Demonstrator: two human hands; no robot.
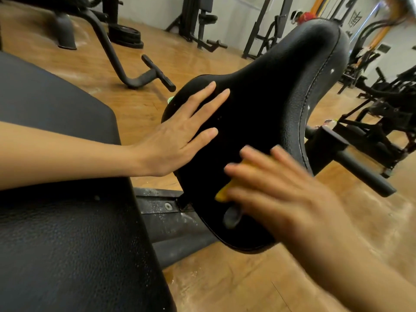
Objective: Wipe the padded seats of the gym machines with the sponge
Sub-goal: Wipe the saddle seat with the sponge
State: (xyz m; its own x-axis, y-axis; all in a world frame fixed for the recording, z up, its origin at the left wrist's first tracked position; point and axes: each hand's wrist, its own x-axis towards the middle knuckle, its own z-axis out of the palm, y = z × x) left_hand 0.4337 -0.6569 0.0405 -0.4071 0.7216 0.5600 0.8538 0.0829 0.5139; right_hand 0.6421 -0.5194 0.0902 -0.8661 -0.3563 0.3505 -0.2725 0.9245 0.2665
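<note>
The left hand [180, 134] lies flat on the near-left part of a black padded seat [270, 93], fingers straight and slightly spread, palm pressing the vinyl and grasping nothing. The right hand [279, 192], blurred, sits lower and nearer on the same seat, its fingers curled over a yellow sponge [224, 193] and pressing it against the pad; only a yellow edge shows under the fingers, with a grey bit below it that is too smeared to tell apart.

The seat is saddle-shaped, wide at the near end and narrowing as it curves up and away to the right, with pebbled black vinyl, a line of white stitching along its right edge and a few pale specks near that seam. It sits on a dark metal frame [171, 212] dusted with white flecks. To the left, near, lies a larger black pad [67, 244] under the left forearm. The wooden floor [225, 287] spreads beyond, with more dark machines [380, 122] far right and weight plates [126, 34] far left.
</note>
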